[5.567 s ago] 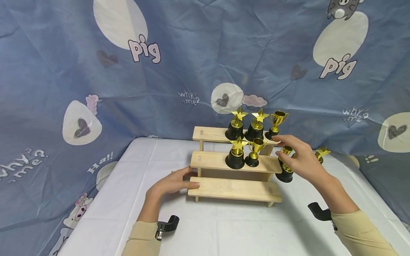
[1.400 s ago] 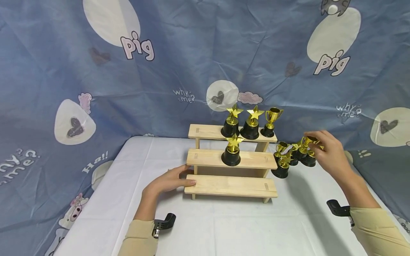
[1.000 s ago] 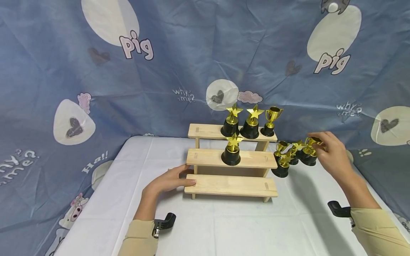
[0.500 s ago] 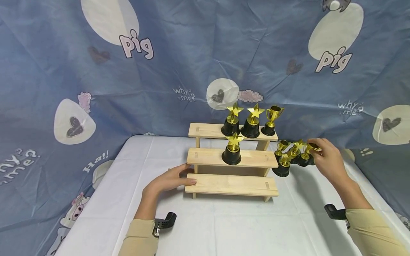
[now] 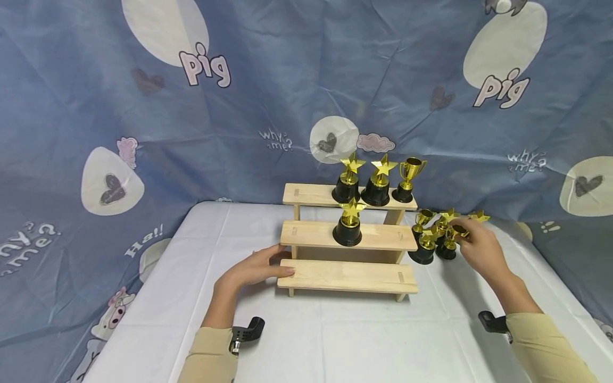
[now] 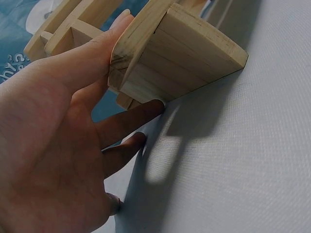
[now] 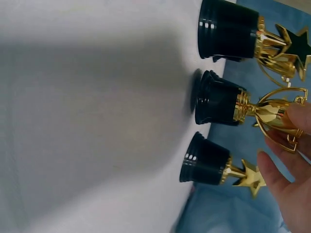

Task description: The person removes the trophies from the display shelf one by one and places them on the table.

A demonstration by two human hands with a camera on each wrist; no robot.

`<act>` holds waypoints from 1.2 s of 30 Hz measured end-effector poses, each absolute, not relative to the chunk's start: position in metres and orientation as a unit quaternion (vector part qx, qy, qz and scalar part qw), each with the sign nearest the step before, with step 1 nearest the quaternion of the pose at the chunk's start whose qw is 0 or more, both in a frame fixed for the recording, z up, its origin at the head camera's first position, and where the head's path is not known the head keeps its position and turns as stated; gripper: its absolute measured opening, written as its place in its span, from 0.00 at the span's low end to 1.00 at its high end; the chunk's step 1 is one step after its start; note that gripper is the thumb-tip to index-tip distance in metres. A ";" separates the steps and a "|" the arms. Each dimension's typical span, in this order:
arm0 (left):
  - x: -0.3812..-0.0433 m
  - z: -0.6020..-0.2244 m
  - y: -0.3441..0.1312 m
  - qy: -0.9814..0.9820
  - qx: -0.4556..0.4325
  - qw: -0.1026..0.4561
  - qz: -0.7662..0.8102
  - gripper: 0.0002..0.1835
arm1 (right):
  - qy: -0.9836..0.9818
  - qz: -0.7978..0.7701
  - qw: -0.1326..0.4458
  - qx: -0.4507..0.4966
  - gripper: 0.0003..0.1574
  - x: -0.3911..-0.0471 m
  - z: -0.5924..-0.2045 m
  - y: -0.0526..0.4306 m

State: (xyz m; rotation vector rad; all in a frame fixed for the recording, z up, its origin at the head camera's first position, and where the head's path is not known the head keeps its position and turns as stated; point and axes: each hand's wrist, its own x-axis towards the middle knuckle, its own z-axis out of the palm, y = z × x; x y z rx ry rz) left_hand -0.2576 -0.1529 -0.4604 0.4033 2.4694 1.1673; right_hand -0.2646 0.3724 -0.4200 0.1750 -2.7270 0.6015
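Note:
A pale three-tier wooden display stand (image 5: 342, 275) stands on the table. My left hand (image 5: 254, 270) grips its left end, thumb on the lowest step and fingers down its side, as the left wrist view shows. Right of the stand, my right hand (image 5: 481, 250) pinches a small gold cup trophy (image 7: 221, 99) by its bowl, its black base low over the cloth. Beside it are a star trophy (image 5: 422, 250), another cup trophy (image 5: 424, 217) and more star trophies, one partly behind my hand. The middle tier bears one star trophy (image 5: 348, 229).
On the top tier are two star trophies (image 5: 376, 189) and a cup trophy (image 5: 403, 191). White cloth covers the table (image 5: 364, 340). A blue patterned curtain (image 5: 268, 90) hangs right behind the stand.
The cup trophy that stood beside the star on the middle tier is gone from there. Lately my right hand has brought its cup trophy forward and slightly left among the group. My left hand stays put.

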 end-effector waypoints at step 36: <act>-0.258 -0.462 -0.153 0.872 0.152 0.187 0.427 0.45 | -0.977 0.154 0.144 0.029 0.28 -0.256 -0.431 0.377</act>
